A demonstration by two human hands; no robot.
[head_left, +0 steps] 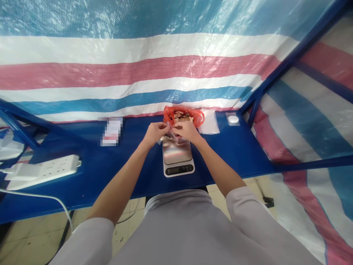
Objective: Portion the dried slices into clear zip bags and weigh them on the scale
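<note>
Between my two hands is a small clear plastic bag (172, 134), with some brownish bits seen through it. My left hand (156, 133) pinches its upper left side, and my right hand (188, 131) pinches the upper right. Both hands are closed and close together above the far end of a kitchen scale (177, 152). The scale has a shiny metal plate and a dark display strip at its near edge. Just behind my hands sits a red plastic bag (199, 117), its mouth spread around dry brown pieces (182, 117).
Right of the red bag lie a stack of clear bags (210, 122) and a round white item in a clear packet (233, 119). A blurred-out card (112, 131) lies left. A white power strip (59, 169) with a cable occupies the blue table's (104, 184) left end. Striped sheeting (138, 70) hangs behind.
</note>
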